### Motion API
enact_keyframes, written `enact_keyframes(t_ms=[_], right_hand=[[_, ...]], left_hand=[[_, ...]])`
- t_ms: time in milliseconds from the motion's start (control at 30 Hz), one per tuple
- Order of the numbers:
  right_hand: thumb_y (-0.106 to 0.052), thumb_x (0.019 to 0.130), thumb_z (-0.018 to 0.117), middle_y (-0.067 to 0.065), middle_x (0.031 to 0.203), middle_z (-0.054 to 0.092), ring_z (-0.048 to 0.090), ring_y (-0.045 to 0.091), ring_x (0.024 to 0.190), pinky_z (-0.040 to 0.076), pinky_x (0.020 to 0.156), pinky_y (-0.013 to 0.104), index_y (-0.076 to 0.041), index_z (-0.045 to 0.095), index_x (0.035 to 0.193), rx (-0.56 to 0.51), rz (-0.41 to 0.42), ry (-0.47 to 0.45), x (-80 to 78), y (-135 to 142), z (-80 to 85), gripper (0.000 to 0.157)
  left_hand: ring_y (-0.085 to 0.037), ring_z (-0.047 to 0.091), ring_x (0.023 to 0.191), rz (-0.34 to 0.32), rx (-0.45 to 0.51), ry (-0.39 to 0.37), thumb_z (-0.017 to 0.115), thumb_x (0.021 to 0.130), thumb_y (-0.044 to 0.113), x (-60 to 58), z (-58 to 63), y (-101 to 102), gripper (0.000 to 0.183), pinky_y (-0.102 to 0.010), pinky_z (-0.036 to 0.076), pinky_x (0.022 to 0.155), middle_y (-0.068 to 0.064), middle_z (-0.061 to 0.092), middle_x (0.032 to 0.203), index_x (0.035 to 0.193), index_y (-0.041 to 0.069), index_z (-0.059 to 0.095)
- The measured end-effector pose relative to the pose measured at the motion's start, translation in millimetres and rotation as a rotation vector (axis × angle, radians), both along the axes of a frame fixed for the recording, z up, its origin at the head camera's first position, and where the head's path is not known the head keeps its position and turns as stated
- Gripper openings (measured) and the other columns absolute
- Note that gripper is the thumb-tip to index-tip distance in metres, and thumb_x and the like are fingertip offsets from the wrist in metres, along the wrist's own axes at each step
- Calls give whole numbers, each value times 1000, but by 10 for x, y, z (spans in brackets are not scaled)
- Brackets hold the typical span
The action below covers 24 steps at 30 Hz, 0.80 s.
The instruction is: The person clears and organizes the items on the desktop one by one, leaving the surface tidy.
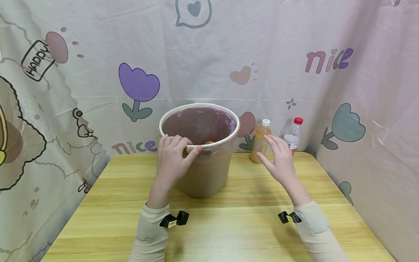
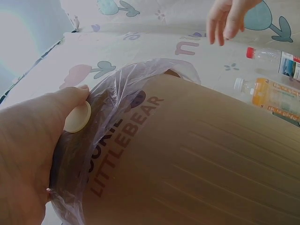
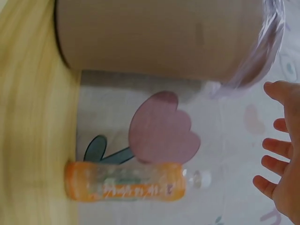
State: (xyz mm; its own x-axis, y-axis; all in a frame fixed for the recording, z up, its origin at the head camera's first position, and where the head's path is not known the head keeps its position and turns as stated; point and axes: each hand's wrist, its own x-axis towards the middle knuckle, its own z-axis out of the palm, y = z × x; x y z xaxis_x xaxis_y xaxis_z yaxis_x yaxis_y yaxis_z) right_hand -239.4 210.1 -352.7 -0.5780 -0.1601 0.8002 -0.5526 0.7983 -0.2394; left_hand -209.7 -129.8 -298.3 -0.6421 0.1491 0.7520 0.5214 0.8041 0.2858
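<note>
A brown trash can (image 1: 206,174) with a cream rim stands on the table, lined with a thin translucent bag (image 2: 117,86). My left hand (image 1: 171,156) grips its near left rim, the thumb along the outside by a round cream tab (image 2: 78,117) and the fingers over the edge. My right hand (image 1: 279,160) hovers right of the can, fingers spread and holding nothing. Beyond it stand an orange-labelled bottle (image 3: 126,182) with a white cap and a clear bottle (image 1: 292,136) with a red cap, both upright. A small orange-brown thing (image 1: 209,142) shows inside the can, mostly hidden.
The wooden table (image 1: 229,233) ends at the back against a printed cloth (image 1: 209,72), which also hangs along both sides. Both bottles stand near the table's back edge, right of the can.
</note>
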Motion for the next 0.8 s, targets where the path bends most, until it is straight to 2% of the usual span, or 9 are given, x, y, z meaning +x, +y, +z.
enact_keyframes(t_ms=[367,567,800], right_hand=[[-21,82,75,22,134,53,44,42,128,30,107,62,-1,51,134,-30,-87,-103,-125,248,-193,60],[-25,84,73,22,135,53,43,42,128,31,104,66,-3,50,136,-33,-151,-160,-230,320,-216,61],[-35,90,67,22,140,48,39,44,131,31,101,70,-5,46,140,-40,-210,-276,-354,376,-224,62]], left_hand=[[-26,51,89,1,-3,-1,62,89,47,-7,-3,6,35,-48,29,108,-4,61,81,80,14,63],[-26,51,90,3,-4,0,62,89,48,-8,-10,1,35,-49,29,108,-4,61,82,81,14,64],[-26,52,90,-1,-3,7,62,90,47,-9,-12,5,34,-52,31,108,-4,61,82,81,14,64]])
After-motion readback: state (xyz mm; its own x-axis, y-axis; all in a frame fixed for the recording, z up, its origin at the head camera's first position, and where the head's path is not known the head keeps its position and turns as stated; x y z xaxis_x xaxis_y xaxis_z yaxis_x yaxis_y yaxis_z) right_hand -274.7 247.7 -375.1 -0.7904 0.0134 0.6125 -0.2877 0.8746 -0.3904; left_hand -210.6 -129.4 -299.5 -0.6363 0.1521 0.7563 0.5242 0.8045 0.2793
